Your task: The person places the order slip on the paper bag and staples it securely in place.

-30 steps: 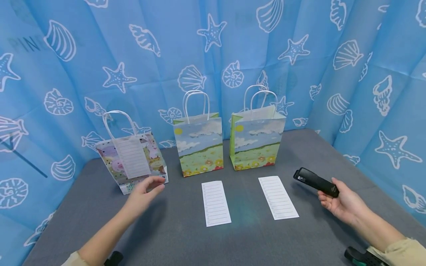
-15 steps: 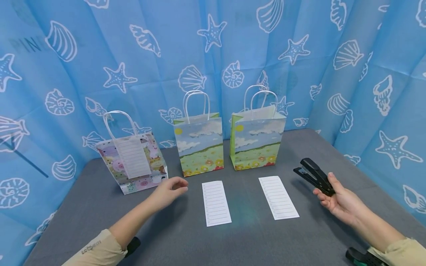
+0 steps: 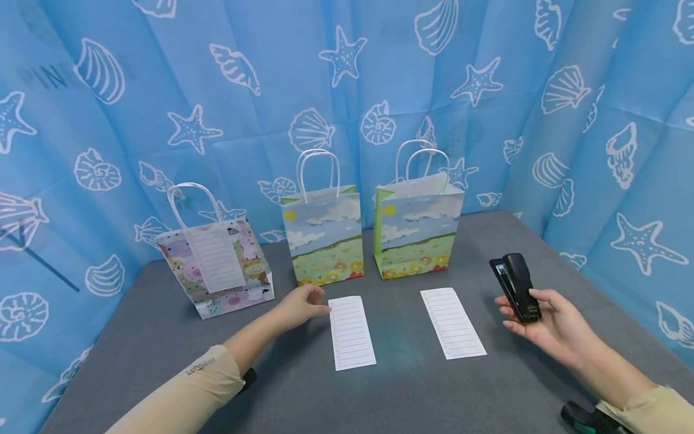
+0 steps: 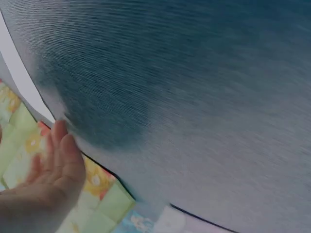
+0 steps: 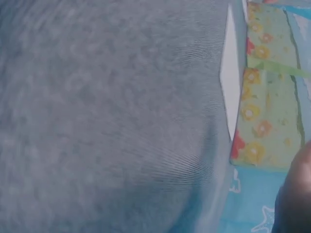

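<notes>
My left hand (image 3: 300, 307) is at the upper left corner of a lined paper slip (image 3: 352, 333), its fingers loosely bent. In the left wrist view the fingertips come close to the white slip (image 4: 22, 80); contact is unclear. My right hand (image 3: 564, 331) holds a black stapler (image 3: 520, 288) above the table, its front end pointing away from me. A second lined slip (image 3: 454, 323) lies between the hands. The right wrist view shows only part of the right hand (image 5: 297, 194), with the stapler not discernible.
Two meadow-print paper bags, a middle one (image 3: 325, 238) and a right one (image 3: 418, 235), stand behind the slips. An animal-print bag (image 3: 255, 250) leans at the left, a lined slip (image 3: 218, 259) on its front. A blue shell-print curtain (image 3: 249, 120) closes off the back.
My left hand has moved right, from beside the animal-print bag to the middle slip. In my right hand the stapler has turned from lying sideways to pointing away from me.
</notes>
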`<control>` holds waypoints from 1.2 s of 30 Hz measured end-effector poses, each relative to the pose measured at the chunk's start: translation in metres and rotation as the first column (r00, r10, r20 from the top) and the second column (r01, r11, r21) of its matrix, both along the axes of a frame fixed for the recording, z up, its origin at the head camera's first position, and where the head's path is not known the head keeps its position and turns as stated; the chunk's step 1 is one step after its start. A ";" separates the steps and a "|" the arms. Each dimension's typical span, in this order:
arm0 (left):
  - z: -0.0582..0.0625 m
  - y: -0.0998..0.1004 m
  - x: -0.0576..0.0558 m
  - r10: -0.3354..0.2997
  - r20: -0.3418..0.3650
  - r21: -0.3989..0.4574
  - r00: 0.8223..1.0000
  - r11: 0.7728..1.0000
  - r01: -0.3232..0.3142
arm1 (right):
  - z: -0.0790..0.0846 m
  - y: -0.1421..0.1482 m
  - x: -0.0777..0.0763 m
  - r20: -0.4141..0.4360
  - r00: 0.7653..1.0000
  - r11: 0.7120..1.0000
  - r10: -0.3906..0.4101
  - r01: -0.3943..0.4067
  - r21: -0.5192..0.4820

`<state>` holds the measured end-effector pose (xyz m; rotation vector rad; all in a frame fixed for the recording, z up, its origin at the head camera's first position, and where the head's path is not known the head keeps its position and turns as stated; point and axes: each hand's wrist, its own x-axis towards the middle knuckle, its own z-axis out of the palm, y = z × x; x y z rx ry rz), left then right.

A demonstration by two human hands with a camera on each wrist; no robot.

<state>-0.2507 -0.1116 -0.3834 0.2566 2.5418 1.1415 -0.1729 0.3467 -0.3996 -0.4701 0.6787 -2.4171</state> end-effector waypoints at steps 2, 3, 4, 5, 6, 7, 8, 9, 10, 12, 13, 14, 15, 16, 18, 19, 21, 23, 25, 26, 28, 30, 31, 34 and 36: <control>-0.003 0.004 -0.003 0.020 0.041 0.010 0.999 1.000 -0.021 | -0.002 0.001 0.000 0.007 1.000 0.999 -0.009 0.010 -0.032; -0.004 0.006 -0.004 0.027 0.059 0.015 0.998 0.999 -0.028 | -0.004 0.001 0.000 0.005 1.000 0.999 -0.016 0.016 -0.039; -0.006 0.008 -0.006 0.033 0.075 0.018 0.997 0.999 -0.035 | -0.005 0.001 0.000 0.004 1.000 0.999 -0.022 0.022 -0.045; -0.007 0.010 -0.007 0.038 0.088 0.016 0.995 0.999 -0.040 | -0.007 0.002 0.000 0.006 1.000 0.998 -0.023 0.023 -0.053; -0.008 0.011 -0.008 0.041 0.095 0.008 0.995 0.999 -0.042 | -0.008 0.002 0.000 0.005 0.999 0.998 -0.039 0.039 -0.041; -0.009 0.013 -0.009 0.044 0.100 -0.006 0.994 0.999 -0.044 | -0.009 0.002 0.000 0.006 0.998 0.998 -0.055 0.055 -0.023; -0.009 0.014 -0.010 0.049 0.106 -0.020 0.993 0.999 -0.047 | -0.009 0.002 0.000 0.007 0.997 0.997 -0.074 0.074 0.003; -0.010 0.015 -0.011 0.053 0.108 -0.036 0.993 0.998 -0.049 | -0.009 0.002 -0.001 0.007 0.995 0.994 -0.103 0.102 0.047; -0.010 0.016 -0.012 0.058 0.108 -0.059 0.993 0.997 -0.051 | -0.009 0.001 -0.001 0.013 0.991 0.986 -0.136 0.134 0.097; -0.010 0.018 -0.013 0.064 0.103 -0.104 0.993 0.993 -0.053 | -0.007 0.000 -0.002 0.024 0.978 0.955 -0.206 0.195 0.225; -0.010 0.019 -0.013 0.066 0.099 -0.126 0.993 0.991 -0.054 | -0.006 -0.001 -0.003 0.024 0.970 0.927 -0.242 0.224 0.302; -0.010 0.019 -0.014 0.067 0.094 -0.142 0.993 0.988 -0.053 | -0.004 -0.002 -0.003 0.014 0.961 0.887 -0.275 0.249 0.388; -0.010 0.020 -0.014 0.067 0.088 -0.159 0.994 0.986 -0.053 | -0.003 -0.003 -0.004 0.005 0.953 0.843 -0.301 0.264 0.469; -0.010 0.020 -0.015 0.063 0.082 -0.177 0.995 0.983 -0.048 | -0.001 -0.004 -0.005 -0.003 0.947 0.796 -0.321 0.272 0.541; -0.011 0.021 -0.015 0.062 0.075 -0.198 0.995 0.979 -0.046 | 0.003 -0.008 -0.006 -0.025 0.937 0.693 -0.348 0.275 0.666; -0.011 0.021 -0.016 0.061 0.073 -0.206 0.995 0.978 -0.044 | 0.004 -0.009 -0.007 -0.034 0.936 0.640 -0.351 0.267 0.721; -0.011 0.020 -0.016 0.057 0.074 -0.213 0.996 0.976 -0.040 | 0.008 -0.013 -0.009 -0.046 0.935 0.533 -0.352 0.241 0.811; -0.011 0.019 -0.015 0.060 0.080 -0.209 0.995 0.977 -0.042 | 0.010 -0.015 -0.010 -0.051 0.937 0.434 -0.347 0.209 0.876; -0.011 0.019 -0.013 0.060 0.086 -0.206 0.995 0.978 -0.041 | 0.012 -0.016 -0.011 -0.064 0.943 0.343 -0.325 0.181 0.922; -0.010 0.018 -0.013 0.059 0.087 -0.206 0.994 0.978 -0.040 | 0.012 -0.017 -0.012 -0.072 0.945 0.305 -0.318 0.174 0.936; -0.009 0.019 -0.012 0.055 0.095 -0.205 0.994 0.978 -0.034 | 0.013 -0.016 -0.012 -0.109 0.951 0.215 -0.291 0.176 0.961; -0.008 0.019 -0.013 0.052 0.111 -0.198 0.992 0.980 -0.029 | 0.013 -0.013 -0.012 -0.192 0.952 0.084 -0.237 0.217 0.973; -0.007 0.019 -0.014 0.051 0.120 -0.194 0.992 0.981 -0.027 | 0.013 -0.012 -0.012 -0.244 0.949 0.019 -0.199 0.252 0.967; -0.006 0.017 -0.016 0.053 0.147 -0.181 0.988 0.983 -0.026 | 0.011 -0.010 -0.013 -0.384 0.920 -0.179 -0.081 0.365 0.913; -0.005 0.015 -0.016 0.060 0.160 -0.183 0.985 0.983 -0.030 | 0.008 -0.011 -0.015 -0.443 0.896 -0.252 -0.006 0.428 0.868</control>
